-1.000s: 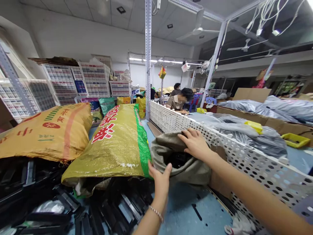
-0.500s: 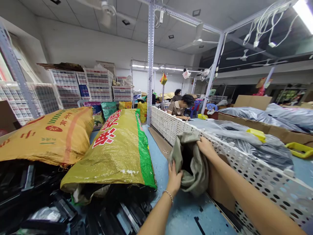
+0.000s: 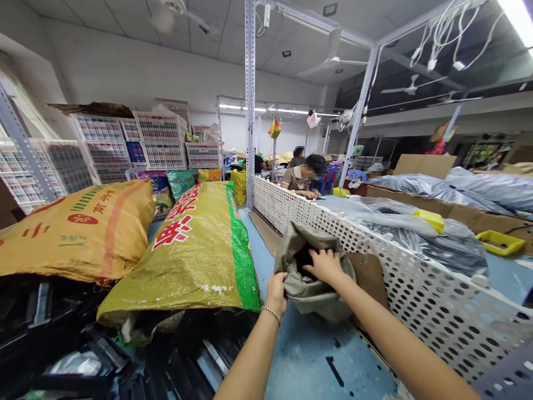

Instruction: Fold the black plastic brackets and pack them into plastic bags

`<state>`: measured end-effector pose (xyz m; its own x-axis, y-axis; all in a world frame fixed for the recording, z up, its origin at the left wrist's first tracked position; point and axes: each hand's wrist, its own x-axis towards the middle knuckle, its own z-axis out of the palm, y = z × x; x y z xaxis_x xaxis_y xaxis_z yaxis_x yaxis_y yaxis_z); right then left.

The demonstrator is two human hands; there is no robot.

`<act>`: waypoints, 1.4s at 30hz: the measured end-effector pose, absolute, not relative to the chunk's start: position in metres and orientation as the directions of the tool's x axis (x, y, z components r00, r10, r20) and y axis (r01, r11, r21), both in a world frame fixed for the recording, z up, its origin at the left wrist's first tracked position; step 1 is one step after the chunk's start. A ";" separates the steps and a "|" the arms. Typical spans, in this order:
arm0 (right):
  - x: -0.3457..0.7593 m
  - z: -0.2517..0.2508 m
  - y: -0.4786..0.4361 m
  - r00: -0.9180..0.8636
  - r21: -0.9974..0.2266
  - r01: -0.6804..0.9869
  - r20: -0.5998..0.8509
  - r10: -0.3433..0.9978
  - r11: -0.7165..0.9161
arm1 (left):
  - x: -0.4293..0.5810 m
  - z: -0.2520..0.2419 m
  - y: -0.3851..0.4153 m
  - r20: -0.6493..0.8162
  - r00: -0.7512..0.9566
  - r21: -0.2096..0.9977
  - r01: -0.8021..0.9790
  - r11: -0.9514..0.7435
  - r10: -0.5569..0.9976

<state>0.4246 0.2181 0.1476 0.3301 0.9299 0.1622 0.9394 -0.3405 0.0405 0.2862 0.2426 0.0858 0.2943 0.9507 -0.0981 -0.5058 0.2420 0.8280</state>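
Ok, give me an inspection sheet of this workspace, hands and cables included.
Surface: blue tabletop, dotted with dark bits and a black strip.
Things: grey-green bag, mouth open; contents too dark to tell.
Clutter: black parts heaped before the orange sack and olive sack.
Hands: left hand grips the bag's rim; right hand has its fingers in the opening.
Cables: white cables hang overhead, upper right.
Surroundings: perforated panel at right, stacked crates behind, a person beyond the panel.

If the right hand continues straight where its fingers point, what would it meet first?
Probably the inside wall of the grey-green sack; the right hand is at its dark mouth, so depth and contents are unclear.
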 end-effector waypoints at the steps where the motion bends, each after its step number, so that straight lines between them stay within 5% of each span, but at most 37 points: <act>1: 0.429 0.147 0.216 0.339 0.056 0.934 0.164 0.926 -0.352 | 0.285 0.086 0.240 -0.098 0.298 0.837 -0.492 0.240 0.950; 10: 0.425 0.172 0.166 0.247 0.024 0.967 0.180 0.952 -0.255 | 0.262 0.116 0.164 0.032 0.394 0.954 -0.287 0.090 0.918; 12: 0.403 0.176 0.144 0.207 -0.075 0.978 0.293 0.933 -0.193 | 0.224 0.121 0.133 0.126 0.513 0.988 -0.146 -0.058 0.849; 15: 0.348 0.157 0.110 0.026 -0.427 0.881 0.472 0.881 0.203 | 0.140 0.112 0.079 0.138 0.596 0.979 0.039 -0.201 0.791; 18: 0.283 0.114 0.092 -0.195 -0.509 0.799 0.286 0.938 0.321 | 0.053 0.077 0.025 0.099 0.414 0.886 0.378 -0.269 0.905; 23: 0.209 0.059 0.104 -0.092 -0.285 0.955 -0.017 0.996 0.083 | -0.016 -0.004 -0.039 0.060 0.123 0.668 0.732 -0.132 0.991; 29: 0.200 0.049 0.115 -0.005 -0.263 0.965 -0.033 0.999 -0.004 | 0.030 -0.022 -0.043 0.026 0.017 0.709 0.705 -0.030 1.000; 36: 0.254 0.062 0.107 0.066 -0.412 0.909 -0.009 0.998 -0.064 | 0.047 -0.010 -0.037 0.023 0.079 0.772 0.632 -0.067 0.997; 39: 0.275 0.075 0.078 0.065 -0.500 0.864 -0.015 0.998 -0.064 | 0.048 0.000 -0.037 0.085 0.034 0.870 0.485 -0.091 0.996; 42: 0.266 0.085 0.026 0.040 -0.572 0.820 0.099 0.994 0.023 | 0.061 0.028 -0.028 0.121 -0.003 0.982 0.146 -0.120 0.993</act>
<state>0.2661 0.0256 0.0847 0.0405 0.9943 0.0985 0.8197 0.0233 -0.5724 0.0613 -0.0279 0.0281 -0.0035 0.9926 0.1213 0.1456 -0.1196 0.9821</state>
